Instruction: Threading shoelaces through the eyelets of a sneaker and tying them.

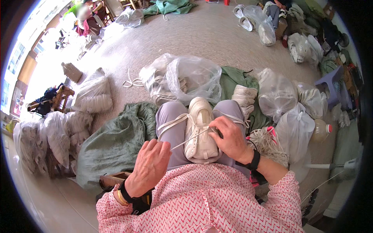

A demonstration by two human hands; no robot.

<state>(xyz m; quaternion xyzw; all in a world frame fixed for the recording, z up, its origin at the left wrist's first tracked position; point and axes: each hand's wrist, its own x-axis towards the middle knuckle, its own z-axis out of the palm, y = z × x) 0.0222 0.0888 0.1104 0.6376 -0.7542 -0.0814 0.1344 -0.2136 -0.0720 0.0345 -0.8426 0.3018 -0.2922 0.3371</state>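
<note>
A cream sneaker (202, 145) lies lengthwise across my lap, its toe pointing away from me. A pale shoelace (189, 142) runs taut over the shoe's eyelets between my two hands. My left hand (150, 167), left of the heel, is closed with the lace coming out of its fingers. At the right side of the shoe opening, my right hand (231, 138) pinches the other part of the lace. Something dark shows under its fingers, too hidden to name. A loose loop of lace (173, 123) trails over my left knee, and more lace lies over the right knee.
A clear bag of shoes (182, 79) lies beyond my knees. Green cloth (116, 139) spreads at the left, near more bagged shoes (93, 93). At right are stacked cream shoe pieces (244, 99), a bundle of laces (268, 145), white bags (293, 132) and a purple stool (332, 85).
</note>
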